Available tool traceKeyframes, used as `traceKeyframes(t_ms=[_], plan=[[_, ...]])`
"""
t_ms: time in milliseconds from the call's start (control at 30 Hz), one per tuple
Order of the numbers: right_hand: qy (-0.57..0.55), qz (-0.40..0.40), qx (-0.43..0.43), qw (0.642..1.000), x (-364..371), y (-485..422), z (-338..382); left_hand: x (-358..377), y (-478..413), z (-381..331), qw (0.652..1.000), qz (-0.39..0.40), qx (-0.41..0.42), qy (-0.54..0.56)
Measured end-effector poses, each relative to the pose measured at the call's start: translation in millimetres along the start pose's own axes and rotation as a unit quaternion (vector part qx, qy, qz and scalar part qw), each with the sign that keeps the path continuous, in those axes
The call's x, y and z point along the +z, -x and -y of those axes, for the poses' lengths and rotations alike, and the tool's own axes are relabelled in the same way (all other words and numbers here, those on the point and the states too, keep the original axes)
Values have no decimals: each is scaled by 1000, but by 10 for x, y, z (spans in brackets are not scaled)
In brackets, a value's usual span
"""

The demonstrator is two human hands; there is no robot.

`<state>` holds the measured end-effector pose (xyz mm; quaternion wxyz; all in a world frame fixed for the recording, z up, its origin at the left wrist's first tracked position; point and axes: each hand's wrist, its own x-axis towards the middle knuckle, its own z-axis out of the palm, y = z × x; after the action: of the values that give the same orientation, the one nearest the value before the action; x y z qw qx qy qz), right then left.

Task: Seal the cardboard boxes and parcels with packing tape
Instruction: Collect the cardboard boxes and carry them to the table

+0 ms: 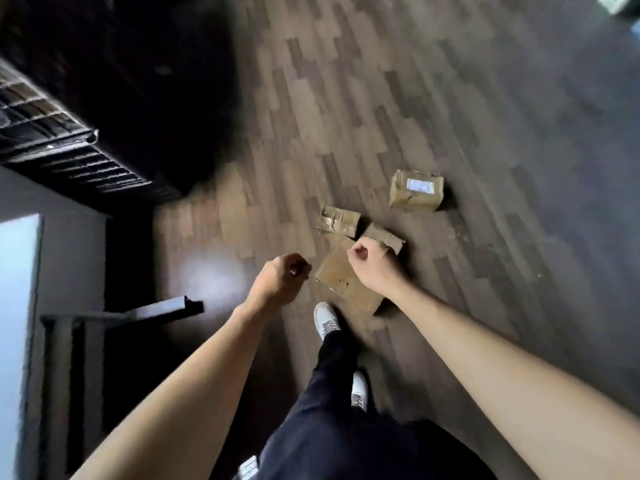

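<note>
Cardboard sits right at the toe: the big box point(346, 285) lies on the floor point(485, 133) just ahead of the shoe point(325, 318), so 1 step could kick it. No tape shows, so sealing may stall. The right hand point(372, 263) is clenched above the box. The left hand point(282, 282) is curled, and I cannot tell if it pinches anything. A crumpled parcel point(338, 221) lies beside the box at 12 o'clock, a torn parcel point(386, 237) at 1, a labelled parcel point(415, 190) apart at 2. A dark shelf point(52, 133) crowds 10 o'clock.

Home rm, prob.: laminate floor point(381, 98), window point(17, 306), wire rack point(41, 112).
</note>
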<state>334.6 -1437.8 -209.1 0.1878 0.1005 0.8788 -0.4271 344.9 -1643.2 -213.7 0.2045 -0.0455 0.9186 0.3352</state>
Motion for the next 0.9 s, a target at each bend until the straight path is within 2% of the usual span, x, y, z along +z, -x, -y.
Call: traceKeyframes(t_ms=[100,200,400,567,700,900], plan=[[0,-41,51,998,-160,-349,-276,184,-553,-154,999,33,5,2],[-3,-37,112,993,-274,-668,-501,398,-1102,-203,998,60,-1,12],[-1,-14,155,988,-105,-1419,-1101,951,-1938,-37,995,90,-37,11],[9,20,176,984,245,-2123,-1868,1748,-2607,349,988,122,-87,35],[6,16,220,975,672,-2655,-2657,2508,-3164,712,986,120,-112,30],[27,27,290,956,1457,-3217,-3859,3593,-4030,1504,966,184,-156,-97]])
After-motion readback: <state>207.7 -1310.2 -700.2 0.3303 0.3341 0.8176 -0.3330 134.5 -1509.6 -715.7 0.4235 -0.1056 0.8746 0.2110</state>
